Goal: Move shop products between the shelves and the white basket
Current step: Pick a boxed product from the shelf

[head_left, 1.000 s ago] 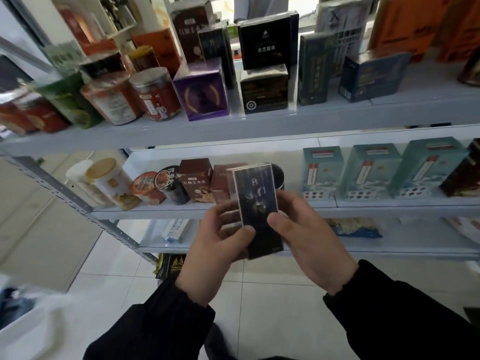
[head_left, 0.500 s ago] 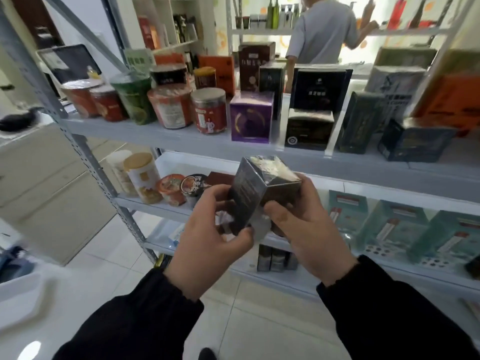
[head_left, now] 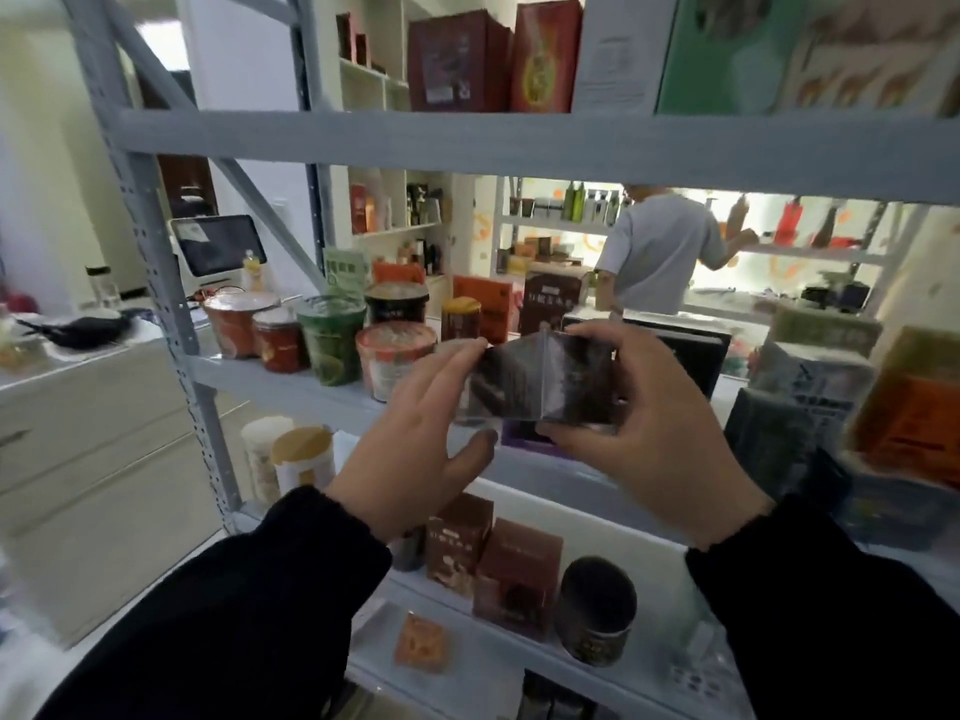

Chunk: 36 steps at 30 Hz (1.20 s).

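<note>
Dark box [head_left: 540, 379] held up before the middle shelf [head_left: 291, 379], left hand [head_left: 415, 433] gripping its left edge, right hand [head_left: 644, 423] clasping its right side

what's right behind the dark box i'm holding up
A purple box shows just below the dark box, and a black box beside it. The rest is covered.

Grey shelf [head_left: 291, 379]: noodle cups [head_left: 332, 337], jars [head_left: 280, 340], boxes [head_left: 548, 298] standing on it.

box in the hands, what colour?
Black or very dark, glossy, with faint grey print; the box shows best, though blurred, in the head view.
</note>
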Each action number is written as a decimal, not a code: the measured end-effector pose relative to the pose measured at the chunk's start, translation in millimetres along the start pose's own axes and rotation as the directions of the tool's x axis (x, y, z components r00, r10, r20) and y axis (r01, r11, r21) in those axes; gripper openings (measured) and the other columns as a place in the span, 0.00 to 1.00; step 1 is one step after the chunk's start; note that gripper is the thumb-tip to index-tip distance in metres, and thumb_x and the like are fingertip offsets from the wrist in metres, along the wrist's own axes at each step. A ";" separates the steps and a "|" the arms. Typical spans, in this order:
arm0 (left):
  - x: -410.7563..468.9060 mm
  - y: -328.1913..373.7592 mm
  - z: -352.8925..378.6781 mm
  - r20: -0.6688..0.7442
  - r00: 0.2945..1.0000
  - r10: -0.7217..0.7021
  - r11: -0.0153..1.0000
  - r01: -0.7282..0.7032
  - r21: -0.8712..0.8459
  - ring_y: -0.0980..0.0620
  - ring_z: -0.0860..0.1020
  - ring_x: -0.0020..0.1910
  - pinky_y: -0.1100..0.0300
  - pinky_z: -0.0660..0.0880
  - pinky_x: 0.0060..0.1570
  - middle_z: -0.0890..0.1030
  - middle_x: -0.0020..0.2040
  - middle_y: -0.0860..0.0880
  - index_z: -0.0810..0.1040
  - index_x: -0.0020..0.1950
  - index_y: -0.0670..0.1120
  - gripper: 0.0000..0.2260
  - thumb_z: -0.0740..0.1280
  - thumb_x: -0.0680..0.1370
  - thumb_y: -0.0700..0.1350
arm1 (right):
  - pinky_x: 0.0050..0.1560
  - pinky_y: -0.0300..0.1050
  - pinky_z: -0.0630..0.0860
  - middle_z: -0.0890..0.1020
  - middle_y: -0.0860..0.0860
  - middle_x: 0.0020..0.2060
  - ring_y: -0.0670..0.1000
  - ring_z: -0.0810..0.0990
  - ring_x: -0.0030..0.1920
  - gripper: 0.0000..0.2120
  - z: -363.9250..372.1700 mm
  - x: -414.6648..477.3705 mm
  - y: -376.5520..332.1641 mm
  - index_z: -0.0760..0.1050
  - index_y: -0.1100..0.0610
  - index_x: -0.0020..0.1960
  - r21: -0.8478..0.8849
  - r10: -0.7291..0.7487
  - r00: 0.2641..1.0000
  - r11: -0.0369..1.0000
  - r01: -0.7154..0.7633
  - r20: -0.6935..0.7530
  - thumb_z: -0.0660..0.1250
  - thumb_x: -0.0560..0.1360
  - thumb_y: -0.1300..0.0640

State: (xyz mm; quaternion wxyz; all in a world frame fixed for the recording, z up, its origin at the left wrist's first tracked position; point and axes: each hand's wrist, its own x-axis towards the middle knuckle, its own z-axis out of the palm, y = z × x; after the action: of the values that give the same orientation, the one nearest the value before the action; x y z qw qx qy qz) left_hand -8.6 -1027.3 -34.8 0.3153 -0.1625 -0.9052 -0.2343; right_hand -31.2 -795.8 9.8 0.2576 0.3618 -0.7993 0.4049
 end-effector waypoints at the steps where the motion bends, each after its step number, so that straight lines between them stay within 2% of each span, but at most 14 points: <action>1: 9.7 -9.6 1.8 0.010 1.000 0.011 0.999 -0.011 0.041 0.59 0.57 0.77 0.71 0.50 0.75 0.61 0.78 0.56 0.55 0.83 0.52 0.34 0.66 0.80 0.53 | 0.65 0.51 0.76 0.74 0.44 0.61 0.46 0.74 0.62 0.33 2.1 9.4 3.7 0.71 0.48 0.69 -0.049 -0.030 0.999 0.998 0.029 -0.027 0.82 0.69 0.53; 4: 33.1 -39.3 14.8 0.052 0.998 0.044 0.985 -0.052 0.166 0.46 0.61 0.78 0.49 0.61 0.78 0.64 0.78 0.48 0.58 0.82 0.48 0.32 0.60 0.79 0.57 | 0.66 0.38 0.70 0.70 0.42 0.59 0.41 0.69 0.61 0.33 11.9 43.1 17.4 0.70 0.52 0.70 -0.187 -0.107 0.994 0.977 0.099 -0.036 0.82 0.69 0.54; 6: 46.2 -56.9 25.5 0.092 0.995 0.049 0.971 -0.070 0.230 0.42 0.63 0.77 0.48 0.59 0.76 0.68 0.77 0.45 0.62 0.81 0.46 0.33 0.57 0.78 0.58 | 0.65 0.26 0.62 0.72 0.47 0.62 0.39 0.66 0.62 0.33 20.8 67.8 27.6 0.70 0.55 0.70 -0.267 -0.113 0.994 0.958 0.106 -0.010 0.81 0.70 0.55; 7: 52.1 -66.1 31.3 0.115 0.992 0.059 0.961 -0.087 0.264 0.41 0.64 0.76 0.49 0.59 0.76 0.69 0.76 0.44 0.64 0.80 0.45 0.33 0.56 0.77 0.58 | 0.65 0.23 0.60 0.73 0.50 0.64 0.40 0.66 0.63 0.33 25.8 79.9 33.0 0.70 0.55 0.71 -0.303 -0.102 0.995 0.948 0.100 0.009 0.81 0.70 0.54; 9: 62.4 -83.2 40.6 0.172 0.982 0.083 0.941 -0.134 0.312 0.39 0.68 0.74 0.45 0.65 0.74 0.72 0.74 0.42 0.67 0.78 0.42 0.33 0.57 0.75 0.57 | 0.69 0.30 0.63 0.72 0.53 0.67 0.44 0.67 0.66 0.33 35.5 102.4 42.9 0.69 0.54 0.72 -0.385 -0.070 0.996 0.919 0.086 0.055 0.80 0.72 0.53; 11: 70.8 -96.7 45.6 0.217 0.969 0.118 0.923 -0.187 0.335 0.38 0.74 0.70 0.43 0.75 0.67 0.77 0.70 0.41 0.72 0.75 0.41 0.32 0.58 0.74 0.57 | 0.74 0.49 0.68 0.70 0.53 0.69 0.49 0.67 0.69 0.34 44.3 123.3 51.1 0.66 0.53 0.74 -0.482 -0.020 0.995 0.874 0.063 0.095 0.77 0.73 0.51; 13: 76.5 -105.3 46.7 0.204 0.958 0.200 0.899 -0.262 0.352 0.41 0.80 0.64 0.48 0.81 0.57 0.82 0.63 0.44 0.75 0.71 0.42 0.30 0.58 0.73 0.55 | 0.74 0.56 0.68 0.69 0.53 0.72 0.52 0.67 0.71 0.35 51.9 143.0 57.2 0.64 0.54 0.76 -0.575 0.045 0.990 0.817 0.040 0.133 0.75 0.75 0.50; 16: 80.9 -115.6 47.7 0.154 0.935 0.320 0.870 -0.354 0.342 0.44 0.82 0.57 0.52 0.82 0.52 0.84 0.57 0.48 0.78 0.68 0.43 0.28 0.58 0.73 0.55 | 0.71 0.53 0.69 0.73 0.54 0.68 0.55 0.70 0.68 0.32 63.8 170.5 69.3 0.67 0.55 0.75 -0.686 0.148 0.965 0.726 0.042 0.217 0.74 0.75 0.46; 19: 83.0 -125.0 50.0 0.125 0.921 0.370 0.866 -0.391 0.311 0.45 0.80 0.58 0.50 0.81 0.55 0.83 0.58 0.48 0.79 0.68 0.44 0.27 0.59 0.73 0.54 | 0.61 0.55 0.76 0.79 0.52 0.58 0.54 0.76 0.59 0.24 80.0 190.6 86.4 0.73 0.53 0.64 -0.758 0.223 0.937 0.649 0.064 0.269 0.73 0.75 0.41; 22: 83.8 -133.0 53.9 0.112 0.911 0.396 0.859 -0.411 0.306 0.47 0.73 0.61 0.51 0.80 0.56 0.82 0.60 0.48 0.77 0.70 0.45 0.27 0.60 0.74 0.54 | 0.54 0.55 0.79 0.81 0.52 0.52 0.54 0.78 0.52 0.19 94.9 200.5 103.0 0.75 0.53 0.56 -0.783 0.283 0.912 0.618 0.063 0.296 0.72 0.74 0.40; 24: 84.4 -137.7 56.1 0.120 0.909 0.398 0.862 -0.416 0.290 0.46 0.73 0.61 0.51 0.79 0.57 0.80 0.62 0.49 0.75 0.71 0.45 0.27 0.61 0.74 0.54 | 0.54 0.54 0.78 0.81 0.54 0.52 0.56 0.78 0.52 0.22 103.5 202.7 112.9 0.73 0.53 0.58 -0.806 0.324 0.898 0.589 0.054 0.298 0.71 0.74 0.40; 28: 86.4 -144.1 61.8 0.136 0.902 0.410 0.868 -0.431 0.246 0.41 0.78 0.60 0.47 0.79 0.58 0.80 0.62 0.46 0.75 0.71 0.43 0.27 0.62 0.74 0.52 | 0.57 0.56 0.77 0.82 0.57 0.55 0.59 0.79 0.56 0.30 110.5 206.3 125.6 0.64 0.53 0.70 -0.823 0.394 0.870 0.568 0.024 0.298 0.71 0.76 0.40; 33: 91.9 -144.4 64.6 0.123 0.890 0.439 0.861 -0.455 0.225 0.40 0.79 0.57 0.44 0.79 0.56 0.80 0.58 0.45 0.75 0.69 0.43 0.25 0.63 0.74 0.52 | 0.58 0.57 0.78 0.81 0.56 0.56 0.58 0.78 0.58 0.27 106.8 208.9 132.4 0.65 0.51 0.70 -0.801 0.429 0.841 0.598 0.008 0.329 0.70 0.77 0.43; 36: 99.3 -137.5 66.7 0.105 0.883 0.457 0.862 -0.469 0.191 0.42 0.78 0.55 0.45 0.78 0.57 0.80 0.55 0.45 0.77 0.65 0.43 0.22 0.62 0.76 0.53 | 0.62 0.57 0.75 0.80 0.54 0.59 0.56 0.76 0.62 0.24 102.0 205.8 133.8 0.68 0.50 0.72 -0.798 0.441 0.836 0.602 -0.006 0.326 0.67 0.78 0.46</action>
State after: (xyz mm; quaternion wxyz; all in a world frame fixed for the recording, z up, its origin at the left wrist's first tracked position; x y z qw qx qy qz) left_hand -176.7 -1092.7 -60.9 0.3520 -0.3473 -0.8678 -0.0497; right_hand -273.2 -902.0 38.2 0.1190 0.1997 -0.9712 -0.0520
